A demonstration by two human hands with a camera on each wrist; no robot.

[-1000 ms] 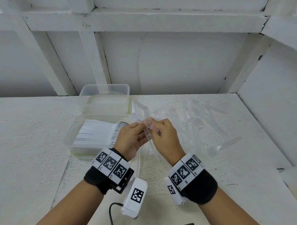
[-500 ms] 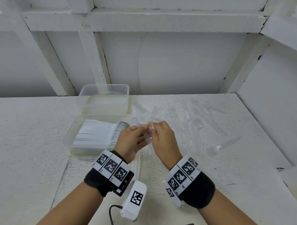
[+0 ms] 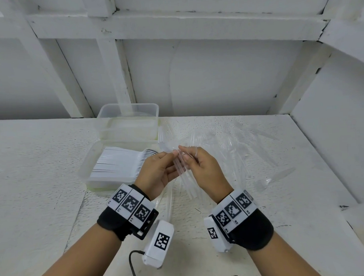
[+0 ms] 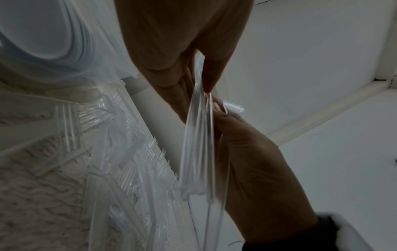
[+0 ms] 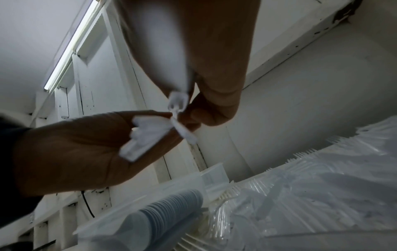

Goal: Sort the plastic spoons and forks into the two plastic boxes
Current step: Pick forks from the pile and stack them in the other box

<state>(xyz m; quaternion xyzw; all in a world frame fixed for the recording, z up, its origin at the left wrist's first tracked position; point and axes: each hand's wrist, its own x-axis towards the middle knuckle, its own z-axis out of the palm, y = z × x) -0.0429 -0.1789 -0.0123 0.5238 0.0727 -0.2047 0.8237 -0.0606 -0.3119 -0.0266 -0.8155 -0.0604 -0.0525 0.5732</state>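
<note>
Both hands meet over the table's middle around a small bundle of clear plastic cutlery (image 3: 183, 173). My left hand (image 3: 171, 159) pinches the bundle (image 4: 198, 144) near its heads, and my right hand (image 3: 187, 156) grips it from the other side. Its handles hang down toward me. The near plastic box (image 3: 89, 161) holds a tight row of stacked spoons (image 3: 120, 163). The far plastic box (image 3: 128, 123) stands behind it. A loose pile of clear forks (image 3: 229, 148) lies to the right of my hands.
A single clear spoon (image 3: 275, 177) lies apart at the right of the table. White walls close the table at the back and on the right. A black cable (image 3: 133, 263) runs off my left wrist camera at the front edge.
Both hands have drifted slightly up and away from me while still holding the bundle. The cutlery heads sticking up above the fingers now sit lower.
</note>
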